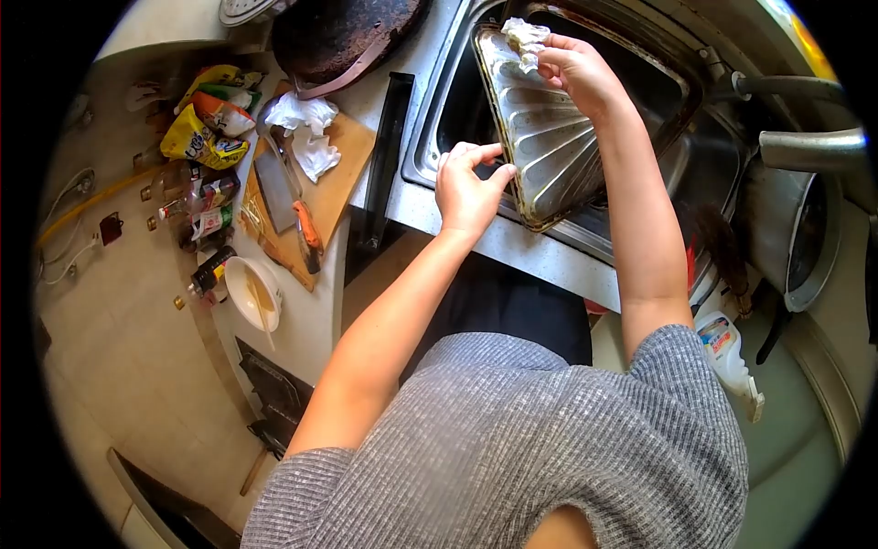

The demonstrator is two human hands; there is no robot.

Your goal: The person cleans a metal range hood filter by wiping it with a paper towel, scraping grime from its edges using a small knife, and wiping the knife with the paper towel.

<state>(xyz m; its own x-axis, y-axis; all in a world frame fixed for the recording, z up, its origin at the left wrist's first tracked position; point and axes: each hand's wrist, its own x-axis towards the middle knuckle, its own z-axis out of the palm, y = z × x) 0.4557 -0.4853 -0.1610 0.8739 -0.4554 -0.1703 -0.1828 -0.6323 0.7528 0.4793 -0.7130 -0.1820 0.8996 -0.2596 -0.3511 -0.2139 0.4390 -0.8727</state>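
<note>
Left fingers at the near rim, right hand with the wad at the far corner

The ribbed metal tray slants over the sink, just right of the left hand's fingertips; its left rim runs away from the torso, between both hands; the left hand is nearer the close corner; its thumb and forefinger sit slightly apart at the rim, though how firmly they grip, I cannot tell; the right hand pinches a crumpled paper wad nearly closed; the tray is silvery and fluted, with brown grime along its edge.

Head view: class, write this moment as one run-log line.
left hand: on edge of ribbed metal tray | right hand: crumpled wipe at tray's upper corner | tray: tilted over sink
</note>
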